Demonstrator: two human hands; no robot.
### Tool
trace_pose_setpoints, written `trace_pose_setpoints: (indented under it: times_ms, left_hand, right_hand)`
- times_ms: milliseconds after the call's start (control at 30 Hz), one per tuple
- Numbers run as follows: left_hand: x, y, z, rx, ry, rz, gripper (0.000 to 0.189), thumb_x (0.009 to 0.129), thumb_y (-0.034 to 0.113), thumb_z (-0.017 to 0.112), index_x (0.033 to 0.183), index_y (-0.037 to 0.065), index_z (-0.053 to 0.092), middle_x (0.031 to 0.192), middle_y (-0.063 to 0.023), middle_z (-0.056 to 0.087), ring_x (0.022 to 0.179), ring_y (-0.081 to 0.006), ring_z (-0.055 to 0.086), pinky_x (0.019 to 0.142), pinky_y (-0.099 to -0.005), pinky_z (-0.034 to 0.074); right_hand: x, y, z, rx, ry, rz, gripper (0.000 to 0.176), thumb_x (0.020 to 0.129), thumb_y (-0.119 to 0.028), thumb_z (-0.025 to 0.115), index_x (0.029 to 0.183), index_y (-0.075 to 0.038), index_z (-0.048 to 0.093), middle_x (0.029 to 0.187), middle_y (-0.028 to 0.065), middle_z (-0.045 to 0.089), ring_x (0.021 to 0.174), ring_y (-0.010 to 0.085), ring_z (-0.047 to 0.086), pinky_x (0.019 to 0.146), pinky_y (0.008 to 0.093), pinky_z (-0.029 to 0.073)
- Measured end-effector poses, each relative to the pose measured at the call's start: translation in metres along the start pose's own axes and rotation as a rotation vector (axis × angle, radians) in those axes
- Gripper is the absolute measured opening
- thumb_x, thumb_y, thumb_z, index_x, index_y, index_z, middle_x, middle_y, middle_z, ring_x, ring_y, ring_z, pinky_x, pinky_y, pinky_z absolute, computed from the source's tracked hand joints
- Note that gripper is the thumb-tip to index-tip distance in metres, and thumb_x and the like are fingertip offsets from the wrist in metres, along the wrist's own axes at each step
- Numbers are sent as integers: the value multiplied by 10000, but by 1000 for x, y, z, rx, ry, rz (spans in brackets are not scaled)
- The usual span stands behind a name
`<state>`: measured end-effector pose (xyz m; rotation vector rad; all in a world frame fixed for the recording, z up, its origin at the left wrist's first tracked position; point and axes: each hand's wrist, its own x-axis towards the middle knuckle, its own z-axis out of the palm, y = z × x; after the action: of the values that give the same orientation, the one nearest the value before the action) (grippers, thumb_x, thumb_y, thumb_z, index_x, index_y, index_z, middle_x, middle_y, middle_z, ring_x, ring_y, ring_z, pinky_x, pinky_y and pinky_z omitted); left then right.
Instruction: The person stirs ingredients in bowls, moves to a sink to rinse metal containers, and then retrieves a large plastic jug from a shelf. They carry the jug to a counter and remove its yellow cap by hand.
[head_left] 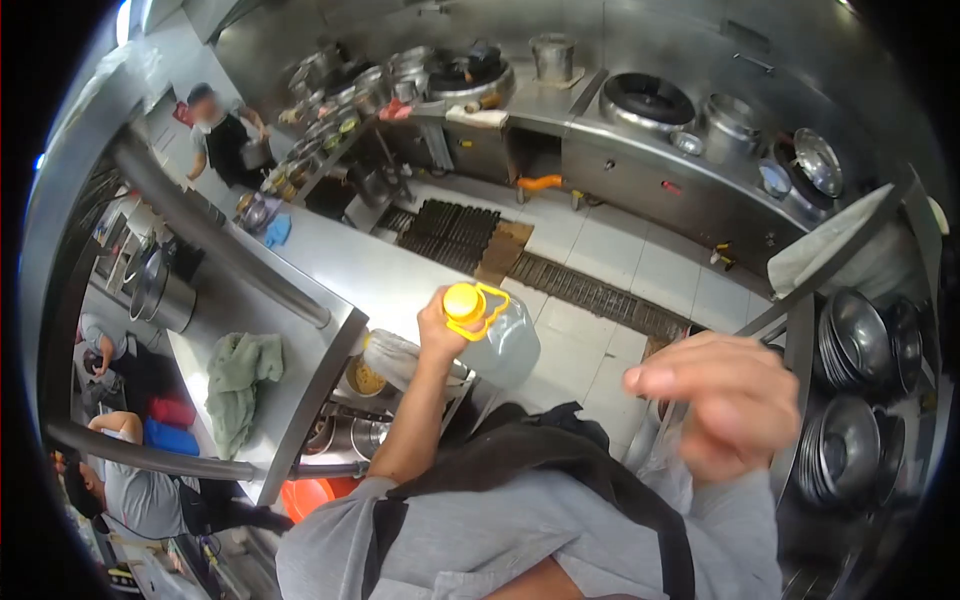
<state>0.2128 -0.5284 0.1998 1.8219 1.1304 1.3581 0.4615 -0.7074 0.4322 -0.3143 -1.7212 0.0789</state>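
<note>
My left hand (438, 332) is closed around the neck of a large clear plastic jug (512, 345) with a yellow cap and a yellow carrying handle. The jug is tilted, its cap facing up toward me and its body extending to the lower right. It is held beside the end of a steel counter. My right hand (722, 398) is raised close to the camera on the right, apart from the jug. Its fingers are loosely bent and a little blurred, and nothing shows in them.
A steel counter (345, 262) runs along the left, under a shelf with a green cloth (240, 375). Wok stoves (648, 100) line the far wall. Stacked metal bowls (855, 340) fill a rack at right. A floor drain (590, 290) crosses the tiles. Other people stand at left.
</note>
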Motion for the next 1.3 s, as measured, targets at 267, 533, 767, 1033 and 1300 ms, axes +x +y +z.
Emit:
trace_pose_setpoints:
  times_ms: [267,533,767,1033,1300]
  left_hand:
    - [46,-6,-11,294,280,-177,479,610,211,824,1018,44,637,861,-102,697,789,-178,681,743,-310,537]
    - [61,-18,-31,434,624,-160,460,592,206,807,990,54,633,868,-123,673,809,-292,664,748,-360,528]
    - [62,-25,-36,533,774,-268,567,584,253,830,1049,44,581,995,-156,645,951,-349,625,854,-406,487]
    - [-5,28,-2,182,774,-643,863,715,292,773,1404,11,337,1476,-200,290,1357,-296,316,1095,-427,294]
    - [-94,26,56,62,1023,-1519,466,824,365,636,1039,-48,651,992,-215,676,1003,-328,637,916,-397,473]
  right_hand:
    - [54,91,7,205,-250,-21,185,890,-230,625,913,-49,659,882,147,692,688,267,695,577,334,575]
    - [25,251,98,407,-585,66,206,766,3,648,967,-11,689,858,117,686,628,221,658,570,293,534]
    - [-69,379,188,450,-891,443,429,783,-137,701,1176,-8,585,1110,177,611,946,319,625,779,361,524]
    - [-111,427,218,573,-1123,190,693,796,-267,706,1388,-78,401,1353,212,427,1182,383,505,952,429,462]
    - [-115,446,223,717,-1185,132,692,800,-253,702,1393,-78,391,1343,239,426,1191,400,491,967,423,448]
